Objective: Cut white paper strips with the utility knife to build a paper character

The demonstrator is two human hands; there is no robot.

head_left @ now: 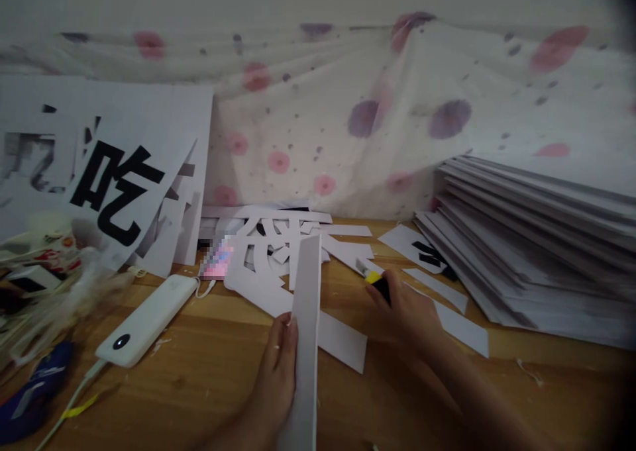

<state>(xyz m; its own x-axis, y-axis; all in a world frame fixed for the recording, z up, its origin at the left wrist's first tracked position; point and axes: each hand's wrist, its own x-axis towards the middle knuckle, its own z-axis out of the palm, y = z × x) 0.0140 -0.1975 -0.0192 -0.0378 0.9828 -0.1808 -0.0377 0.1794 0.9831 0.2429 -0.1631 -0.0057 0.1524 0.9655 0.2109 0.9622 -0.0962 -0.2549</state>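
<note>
My left hand (279, 365) is closed around the edge of a white board (307, 332), which stands tilted up on its narrow side in front of me. To its right, my right hand (405, 305) grips a yellow and black utility knife (378, 282), its blade end pointing up and to the left, apart from the board. Behind the board lie white cut-out pieces (263, 285) in a loose pile. A white strip (342, 342) rests on the table just right of the board, and another strip (462, 325) lies beyond my right wrist.
A tall stack of white boards (521, 259) fills the right side. At left stand sheets with a black character (119, 193). A white power bank (146, 322) with a cable, a phone (218, 259), a plastic bag (74, 299) and a dark blue object (37, 391) lie on the wooden table (199, 404).
</note>
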